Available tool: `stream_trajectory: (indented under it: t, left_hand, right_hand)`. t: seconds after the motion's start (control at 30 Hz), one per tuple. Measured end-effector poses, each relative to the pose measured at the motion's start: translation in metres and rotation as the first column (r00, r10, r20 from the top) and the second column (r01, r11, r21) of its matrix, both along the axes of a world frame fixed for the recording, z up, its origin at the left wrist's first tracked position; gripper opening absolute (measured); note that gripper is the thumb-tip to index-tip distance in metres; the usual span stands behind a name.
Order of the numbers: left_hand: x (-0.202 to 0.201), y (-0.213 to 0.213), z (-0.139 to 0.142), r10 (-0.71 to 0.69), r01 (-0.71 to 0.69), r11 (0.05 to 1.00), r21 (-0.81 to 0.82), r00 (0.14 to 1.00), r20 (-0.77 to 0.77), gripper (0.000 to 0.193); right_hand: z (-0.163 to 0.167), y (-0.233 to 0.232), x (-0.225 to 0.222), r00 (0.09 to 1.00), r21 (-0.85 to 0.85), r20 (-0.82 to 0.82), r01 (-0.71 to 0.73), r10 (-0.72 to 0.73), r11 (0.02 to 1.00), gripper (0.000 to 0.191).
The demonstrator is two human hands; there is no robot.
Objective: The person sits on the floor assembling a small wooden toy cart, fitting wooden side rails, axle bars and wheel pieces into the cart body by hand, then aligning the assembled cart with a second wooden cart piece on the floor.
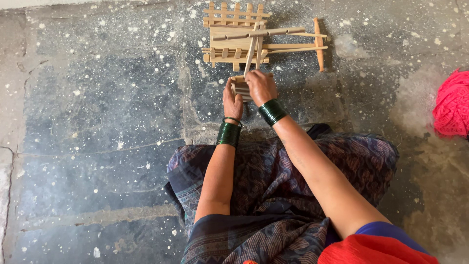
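A small wooden frame made of thin slats and sticks (244,39) lies on the stone floor ahead of me. A little wooden slatted piece (239,88) sits just in front of it. My left hand (232,102) grips this piece from its left side. My right hand (261,87) is closed over its top right, and thin sticks (251,54) rise from there toward the frame. Both wrists carry stacks of green bangles (228,133).
The floor is dark grey stone (97,98) speckled with white flecks and cracked joints. A bright pink bundle of cloth or yarn (452,105) lies at the right edge. My patterned purple skirt (273,195) covers my folded legs below the hands.
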State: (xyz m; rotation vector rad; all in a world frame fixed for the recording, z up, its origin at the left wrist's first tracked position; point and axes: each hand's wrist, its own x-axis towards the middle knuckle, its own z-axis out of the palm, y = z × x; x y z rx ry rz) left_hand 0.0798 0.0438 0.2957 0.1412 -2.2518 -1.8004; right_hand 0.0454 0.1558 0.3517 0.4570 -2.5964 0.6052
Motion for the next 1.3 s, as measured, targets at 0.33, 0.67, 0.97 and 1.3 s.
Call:
stream_trajectory:
  t: [0.33,0.67,0.97,1.3]
  left_hand:
    - [0.0,-0.001,-0.002,0.007,-0.006,1.0,0.004,1.0,-0.023,0.077]
    - [0.014,0.01,-0.017,0.245,-0.235,0.964,-0.126,0.967,0.07,0.082]
    - [0.013,0.011,0.005,-0.04,0.048,0.999,-0.012,0.927,0.374,0.077]
    - [0.017,0.03,-0.003,-0.056,0.003,0.866,-0.501,0.994,-0.091,0.033]
  right_hand:
    - [0.007,0.043,0.008,0.989,-0.111,0.145,-0.02,0.036,0.994,0.014]
    - [-0.054,0.123,0.059,0.899,-0.35,0.437,0.166,0.004,0.922,0.029]
    - [-0.059,0.087,0.071,0.839,-0.37,0.542,0.291,-0.049,0.883,0.033]
    - [-0.077,0.078,0.074,0.624,-0.799,0.574,0.568,0.53,0.196,0.041]
